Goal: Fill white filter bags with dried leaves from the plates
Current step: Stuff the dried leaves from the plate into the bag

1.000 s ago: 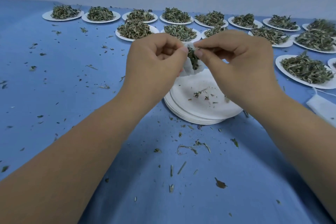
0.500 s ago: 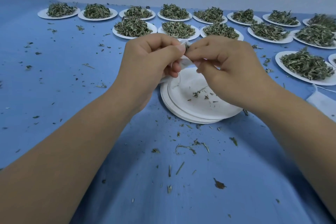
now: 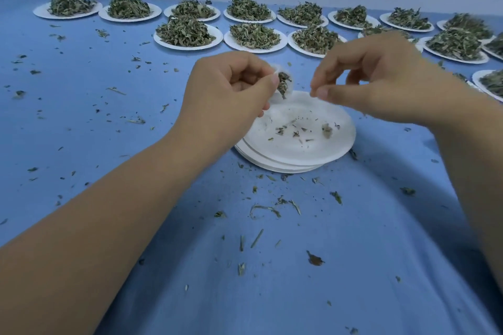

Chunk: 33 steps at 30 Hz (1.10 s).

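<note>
My left hand (image 3: 228, 95) pinches a small white filter bag (image 3: 283, 81) above the far edge of a stack of empty white plates (image 3: 288, 151). Dark dried leaves show in the bag's open mouth. My right hand (image 3: 381, 81) hovers a short way right of the bag, apart from it, thumb and forefinger tips pressed together with nothing visible between them. Plates heaped with dried leaves (image 3: 187, 34) stand in two rows along the back of the table.
The blue tablecloth (image 3: 81, 117) is strewn with loose leaf bits, thickest just in front of the plate stack. More leaf plates (image 3: 454, 45) crowd the far right, and one plate (image 3: 490, 81) lies behind my right wrist. A pale wall closes off the back.
My right hand has let go of the bag and drawn off to the right. The left hand keeps the bag, whose leaf-filled mouth now shows.
</note>
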{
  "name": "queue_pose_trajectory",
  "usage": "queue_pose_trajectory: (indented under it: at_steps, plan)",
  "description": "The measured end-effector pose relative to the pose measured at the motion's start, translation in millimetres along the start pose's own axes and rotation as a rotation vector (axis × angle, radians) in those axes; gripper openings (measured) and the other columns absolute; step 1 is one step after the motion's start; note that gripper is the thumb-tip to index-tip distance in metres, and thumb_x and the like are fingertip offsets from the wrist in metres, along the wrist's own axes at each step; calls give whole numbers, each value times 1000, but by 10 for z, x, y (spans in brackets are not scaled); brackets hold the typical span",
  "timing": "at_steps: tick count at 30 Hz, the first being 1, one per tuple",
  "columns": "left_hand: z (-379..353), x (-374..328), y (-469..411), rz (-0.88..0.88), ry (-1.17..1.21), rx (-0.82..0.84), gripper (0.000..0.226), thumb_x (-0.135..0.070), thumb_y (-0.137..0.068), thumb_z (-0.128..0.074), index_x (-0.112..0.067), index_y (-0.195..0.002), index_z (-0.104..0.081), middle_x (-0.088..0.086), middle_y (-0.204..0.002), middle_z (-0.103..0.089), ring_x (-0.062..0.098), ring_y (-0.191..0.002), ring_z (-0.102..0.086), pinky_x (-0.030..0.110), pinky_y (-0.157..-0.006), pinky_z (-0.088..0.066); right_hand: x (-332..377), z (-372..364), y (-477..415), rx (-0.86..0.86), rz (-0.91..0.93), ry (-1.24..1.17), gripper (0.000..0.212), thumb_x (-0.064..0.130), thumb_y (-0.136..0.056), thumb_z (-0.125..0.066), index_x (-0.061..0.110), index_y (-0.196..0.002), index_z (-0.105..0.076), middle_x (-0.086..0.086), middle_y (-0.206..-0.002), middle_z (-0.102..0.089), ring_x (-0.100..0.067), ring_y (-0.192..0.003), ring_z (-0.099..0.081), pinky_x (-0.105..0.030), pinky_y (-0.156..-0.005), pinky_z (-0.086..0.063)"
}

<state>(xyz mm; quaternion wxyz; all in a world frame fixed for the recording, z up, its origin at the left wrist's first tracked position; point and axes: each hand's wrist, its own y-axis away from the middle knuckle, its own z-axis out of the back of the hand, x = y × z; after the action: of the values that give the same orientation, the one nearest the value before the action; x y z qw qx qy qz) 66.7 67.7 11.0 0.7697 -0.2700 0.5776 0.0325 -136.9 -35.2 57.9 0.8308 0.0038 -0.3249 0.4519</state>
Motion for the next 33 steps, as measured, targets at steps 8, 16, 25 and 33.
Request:
queue_pose_trajectory:
  at_steps: [8, 16, 25, 33]
  plan:
    - [-48, 13, 28, -83, -199, 3, 10, -22, -88, -74, -29, -81, -74, -3, -71, -71, 24, -65, -68, 36, -64, -61, -75, 64, 35, 389, -170, 258, 21, 51, -78, -80, 58, -96, -71, 34, -92, -64, 12, -77, -59, -21, -66, -40]
    - [-23, 79, -20, -14, -145, -32, 8, -17, -88, -75, -23, -83, -74, -1, -71, -73, 11, -59, -69, 29, -60, -61, -86, -142, -23, 234, -94, 156, 13, 22, -85, -81, 35, -83, -80, 25, -79, -72, 10, -76, -65, -2, -59, -42]
    - [25, 94, -58, 94, 41, -41, 2, -12, -90, -73, -11, -89, -75, -2, -61, -68, 10, -58, -65, 23, -58, -54, 23, -289, -50, 185, -17, 149, 17, 40, -87, -77, 44, -103, -73, 18, -109, -70, 4, -97, -63, -20, -77, -48]
    - [1, 131, -57, 155, 110, -36, 3, -7, -88, -74, -10, -85, -74, 3, -63, -68, 13, -56, -63, 22, -56, -52, 108, -489, -93, 283, -37, 180, 29, 32, -92, -74, 34, -121, -72, 22, -103, -65, 7, -93, -61, -5, -79, -41]
